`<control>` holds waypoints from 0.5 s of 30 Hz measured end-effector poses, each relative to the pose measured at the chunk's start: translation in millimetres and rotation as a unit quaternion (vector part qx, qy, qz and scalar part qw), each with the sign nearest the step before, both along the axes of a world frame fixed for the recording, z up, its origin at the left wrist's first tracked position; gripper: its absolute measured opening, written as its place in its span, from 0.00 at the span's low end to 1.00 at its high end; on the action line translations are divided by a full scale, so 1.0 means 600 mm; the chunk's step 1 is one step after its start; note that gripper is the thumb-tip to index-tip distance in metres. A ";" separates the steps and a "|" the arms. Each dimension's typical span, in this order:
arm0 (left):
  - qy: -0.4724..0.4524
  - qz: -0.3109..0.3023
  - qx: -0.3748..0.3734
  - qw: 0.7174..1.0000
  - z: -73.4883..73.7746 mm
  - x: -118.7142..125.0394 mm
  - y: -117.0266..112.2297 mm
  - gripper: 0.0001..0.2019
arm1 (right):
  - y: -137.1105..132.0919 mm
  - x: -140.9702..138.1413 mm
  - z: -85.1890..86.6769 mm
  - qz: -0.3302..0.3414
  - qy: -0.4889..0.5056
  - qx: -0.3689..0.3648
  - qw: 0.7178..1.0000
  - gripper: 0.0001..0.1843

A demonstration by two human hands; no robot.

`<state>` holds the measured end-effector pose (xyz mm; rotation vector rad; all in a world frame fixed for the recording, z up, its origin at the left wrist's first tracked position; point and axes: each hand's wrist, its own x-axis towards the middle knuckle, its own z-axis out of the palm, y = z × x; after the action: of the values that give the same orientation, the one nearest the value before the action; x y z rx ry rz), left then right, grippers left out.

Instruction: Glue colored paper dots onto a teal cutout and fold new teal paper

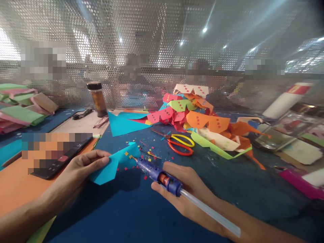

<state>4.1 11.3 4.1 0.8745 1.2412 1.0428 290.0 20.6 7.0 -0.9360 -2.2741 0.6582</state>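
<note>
My left hand point(86, 168) pinches the left end of a blue paper cutout point(107, 170), held just above the dark blue table. Small yellow squares point(128, 154) sit on the cutout's upper right part. My right hand point(187, 189) is wrapped around a blue glue gun point(149, 169), whose nozzle points at the cutout beside the yellow squares. Out of the gun's back end sticks a long clear glue stick point(211, 211). Whether the nozzle touches the paper I cannot tell. Scissors point(179, 143) with one yellow and one red handle lie beyond the gun, among tiny paper scraps.
A pile of coloured paper cutouts point(207, 121) stands at the back right. Behind the left hand lie a black phone point(60, 160) and orange paper point(15, 189). A dark-capped jar point(97, 99) stands before a perforated metal screen point(141, 40). Clear container point(275, 135) at right.
</note>
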 end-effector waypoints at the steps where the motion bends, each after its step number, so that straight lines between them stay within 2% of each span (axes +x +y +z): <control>1: 0.001 0.000 -0.001 1.000 0.000 0.000 0.000 0.14 | 0.000 0.000 0.001 -0.001 0.000 0.002 1.000 0.11; 15: -0.004 0.022 -0.006 1.000 -0.001 0.000 -0.001 0.14 | 0.002 -0.001 -0.003 -0.027 -0.021 0.010 0.999 0.14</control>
<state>3.9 10.5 3.5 0.8373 1.2641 1.0711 289.3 21.6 5.3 -1.0064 -2.2803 0.5960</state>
